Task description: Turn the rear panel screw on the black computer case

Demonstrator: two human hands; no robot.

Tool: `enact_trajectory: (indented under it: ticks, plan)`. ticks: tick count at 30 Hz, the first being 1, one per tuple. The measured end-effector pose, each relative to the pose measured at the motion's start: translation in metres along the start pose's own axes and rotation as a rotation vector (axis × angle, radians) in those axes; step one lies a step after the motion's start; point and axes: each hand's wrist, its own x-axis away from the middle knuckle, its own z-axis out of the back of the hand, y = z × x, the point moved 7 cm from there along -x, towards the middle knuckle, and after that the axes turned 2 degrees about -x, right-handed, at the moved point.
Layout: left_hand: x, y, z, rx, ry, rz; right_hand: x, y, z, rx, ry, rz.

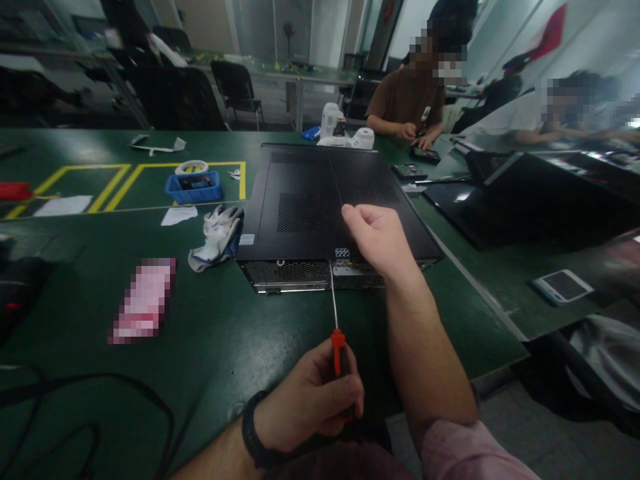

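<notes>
A black desktop computer case (320, 193) lies flat, its metal rear panel (300, 272) facing me. My left hand (320, 393), with a dark band at the wrist, is wrapped round the handle of a red and black screwdriver (339, 340). The screwdriver's shaft points away from me, and its tip meets the rear panel near the middle, under the top cover's edge. On the right part of the top cover rests my right hand (377, 237), its fingers curled closed. Whatever it may hold inside is hidden.
On the green table (240, 347), left of the case, are grey-white gloves (217, 237), a blue bin (194, 188) and a tape roll (192, 167). Black cables (125, 383) lie front left. At right are a phone-like device (564, 287) and dark panels (540, 200). A person (410, 100) sits opposite.
</notes>
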Motion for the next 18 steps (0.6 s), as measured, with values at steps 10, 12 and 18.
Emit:
enact_trajectory:
  ticks: [10, 12, 18]
  plan:
    - [0.0024, -0.0013, 0.0044, 0.035, 0.029, 0.032, 0.0007, -0.0014, -0.0006, 0.003, -0.002, 0.008]
    - [0.0026, -0.0030, 0.0043, 0.119, 0.007, 0.044, 0.0006, -0.0008, -0.0007, 0.003, -0.005, -0.002]
    - [0.0036, -0.0017, 0.0002, 0.085, -0.018, 0.017, -0.0005, -0.0009, -0.0009, -0.002, -0.008, 0.002]
